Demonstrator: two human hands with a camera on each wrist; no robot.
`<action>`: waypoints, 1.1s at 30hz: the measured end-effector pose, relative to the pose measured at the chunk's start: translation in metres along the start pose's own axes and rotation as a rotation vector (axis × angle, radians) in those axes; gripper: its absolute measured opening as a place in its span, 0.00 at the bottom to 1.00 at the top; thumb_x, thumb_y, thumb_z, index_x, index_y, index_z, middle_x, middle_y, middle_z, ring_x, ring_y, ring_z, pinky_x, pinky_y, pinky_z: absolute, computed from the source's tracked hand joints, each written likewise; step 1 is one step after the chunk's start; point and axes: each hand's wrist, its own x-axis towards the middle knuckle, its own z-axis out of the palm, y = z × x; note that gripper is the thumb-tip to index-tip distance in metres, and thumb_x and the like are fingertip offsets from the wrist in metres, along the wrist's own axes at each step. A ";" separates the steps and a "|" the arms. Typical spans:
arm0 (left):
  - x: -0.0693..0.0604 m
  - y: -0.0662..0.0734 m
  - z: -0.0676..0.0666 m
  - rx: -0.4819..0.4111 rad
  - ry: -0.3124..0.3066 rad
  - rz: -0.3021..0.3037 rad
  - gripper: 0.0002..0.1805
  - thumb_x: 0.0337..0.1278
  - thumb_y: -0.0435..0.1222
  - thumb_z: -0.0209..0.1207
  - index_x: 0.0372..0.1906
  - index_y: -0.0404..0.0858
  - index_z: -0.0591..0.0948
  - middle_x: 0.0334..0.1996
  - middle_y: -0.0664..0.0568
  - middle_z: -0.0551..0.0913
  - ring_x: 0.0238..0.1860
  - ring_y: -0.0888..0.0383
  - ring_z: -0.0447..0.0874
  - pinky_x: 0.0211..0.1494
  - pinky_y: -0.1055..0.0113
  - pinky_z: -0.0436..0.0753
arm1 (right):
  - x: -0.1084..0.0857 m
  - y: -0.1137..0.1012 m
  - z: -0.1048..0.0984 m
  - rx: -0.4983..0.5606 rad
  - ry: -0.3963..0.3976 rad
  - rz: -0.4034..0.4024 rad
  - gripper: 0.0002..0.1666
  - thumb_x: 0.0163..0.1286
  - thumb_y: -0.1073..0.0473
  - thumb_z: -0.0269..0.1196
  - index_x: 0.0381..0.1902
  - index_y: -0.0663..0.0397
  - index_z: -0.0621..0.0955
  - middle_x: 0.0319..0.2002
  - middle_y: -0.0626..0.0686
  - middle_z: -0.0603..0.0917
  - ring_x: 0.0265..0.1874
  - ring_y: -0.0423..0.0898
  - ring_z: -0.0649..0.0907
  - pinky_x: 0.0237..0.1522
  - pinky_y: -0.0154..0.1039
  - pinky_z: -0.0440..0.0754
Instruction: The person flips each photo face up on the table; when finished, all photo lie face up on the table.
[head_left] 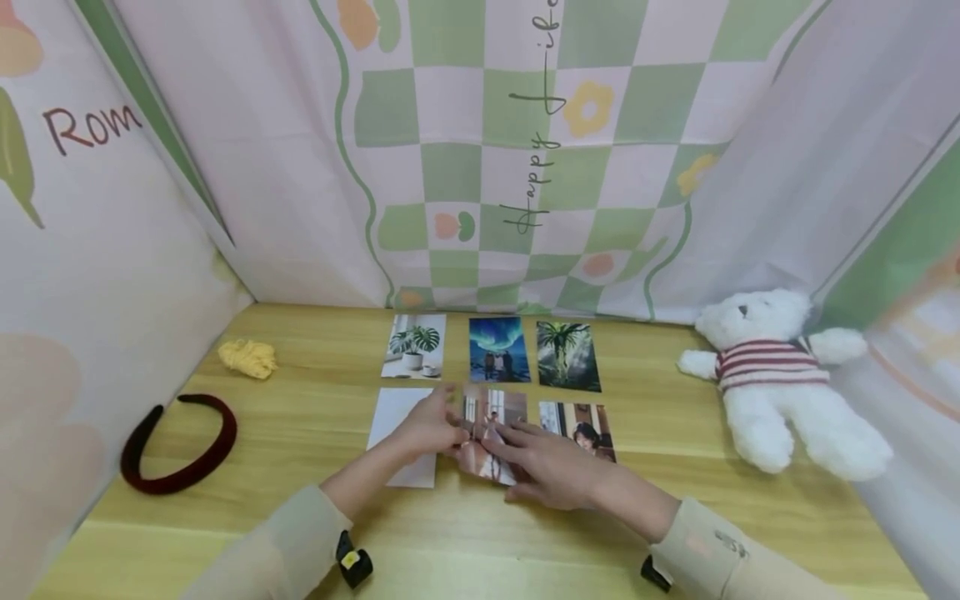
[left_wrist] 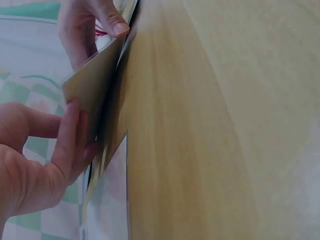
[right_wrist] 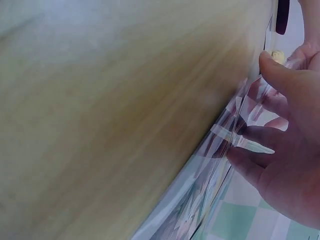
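Between both hands, the middle photo card (head_left: 514, 405) of the near row is tilted up off the table. My left hand (head_left: 424, 426) pinches its left edge; in the left wrist view, fingers lie against the card's plain back (left_wrist: 95, 85). My right hand (head_left: 561, 468) touches the picture side with fairly straight, spread fingers, its thumb apart in the right wrist view. Left of that card lies a blank white card (head_left: 411, 475), partly under my left forearm. To the right is a photo card of a person (head_left: 592, 425), partly covered by my right hand.
Behind lie a potted-plant card (head_left: 412, 346), an aurora card (head_left: 500, 348) and a tree card (head_left: 567, 354). A dark red headband (head_left: 225, 425) and a yellow cloth bundle (head_left: 249, 358) lie at left. A white teddy bear (head_left: 772, 375) lies at right. A patterned curtain (head_left: 517, 167) hangs at the back.
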 end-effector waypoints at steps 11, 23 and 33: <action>-0.004 0.011 -0.001 0.689 0.015 0.146 0.31 0.61 0.35 0.67 0.69 0.32 0.74 0.43 0.41 0.89 0.38 0.48 0.87 0.41 0.56 0.89 | -0.002 0.001 0.000 -0.026 -0.049 -0.018 0.40 0.72 0.41 0.66 0.78 0.40 0.70 0.80 0.59 0.66 0.77 0.63 0.69 0.76 0.62 0.73; -0.015 0.012 -0.013 0.879 -0.294 0.333 0.42 0.58 0.46 0.73 0.76 0.43 0.71 0.81 0.42 0.64 0.82 0.40 0.60 0.86 0.41 0.60 | -0.002 0.003 0.002 -0.038 -0.031 -0.026 0.40 0.69 0.39 0.67 0.76 0.38 0.72 0.79 0.59 0.68 0.76 0.64 0.71 0.75 0.63 0.74; -0.016 0.013 -0.008 0.903 -0.259 0.392 0.44 0.54 0.44 0.74 0.76 0.40 0.71 0.79 0.43 0.66 0.80 0.40 0.63 0.84 0.45 0.65 | -0.002 0.008 0.001 -0.018 -0.007 -0.032 0.38 0.69 0.42 0.69 0.74 0.40 0.74 0.78 0.61 0.69 0.76 0.65 0.71 0.75 0.65 0.72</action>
